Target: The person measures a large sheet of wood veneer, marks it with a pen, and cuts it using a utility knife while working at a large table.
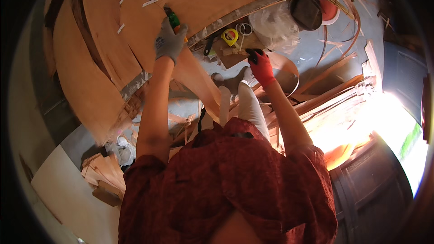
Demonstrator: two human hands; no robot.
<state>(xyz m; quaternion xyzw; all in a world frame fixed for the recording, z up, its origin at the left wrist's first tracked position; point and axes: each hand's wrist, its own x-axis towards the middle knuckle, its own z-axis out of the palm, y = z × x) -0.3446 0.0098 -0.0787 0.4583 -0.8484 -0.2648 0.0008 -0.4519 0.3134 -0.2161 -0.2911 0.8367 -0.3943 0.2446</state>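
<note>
The left grip (pixel 168 41) clasped a green tool (pixel 173 18) whose slipping could have gouged the wood sheet (pixel 140 25); the right grip (pixel 261 66) was unclear.

- Floor (pixel 312 56): blue-grey, strewn with wood scraps (pixel 99 171).
- Table (pixel 253 5): broad, its edge worn and grey.
- Light (pixel 361 119): strong glare at the right — nearly white — with a patch of green (pixel 410 141) beyond.
- Panels: one blue-grey (pixel 405 70) above the glare, one dark (pixel 373 190) — ridged — below it.
</note>
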